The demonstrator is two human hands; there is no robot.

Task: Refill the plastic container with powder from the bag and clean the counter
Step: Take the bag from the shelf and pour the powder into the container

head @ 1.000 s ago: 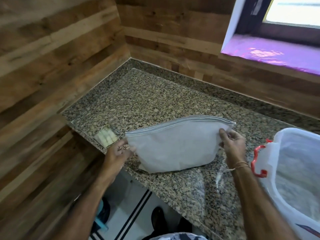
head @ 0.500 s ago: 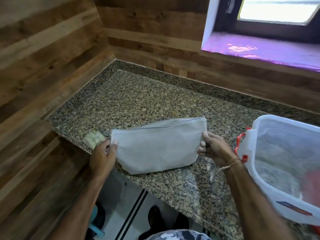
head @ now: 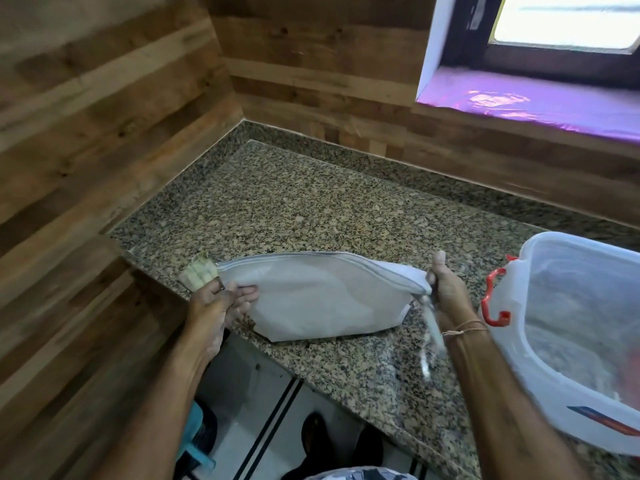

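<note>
The white bag lies flat along the front edge of the counter, left hand gripping its left end, right hand pinching its top right corner, plastic container at the right edge, so pouring and wiping both look yet to come.

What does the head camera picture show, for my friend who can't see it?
A left hand and a right hand hold a flat white bag by its ends on a speckled granite counter. A clear plastic container with a red handle stands at the right.
</note>
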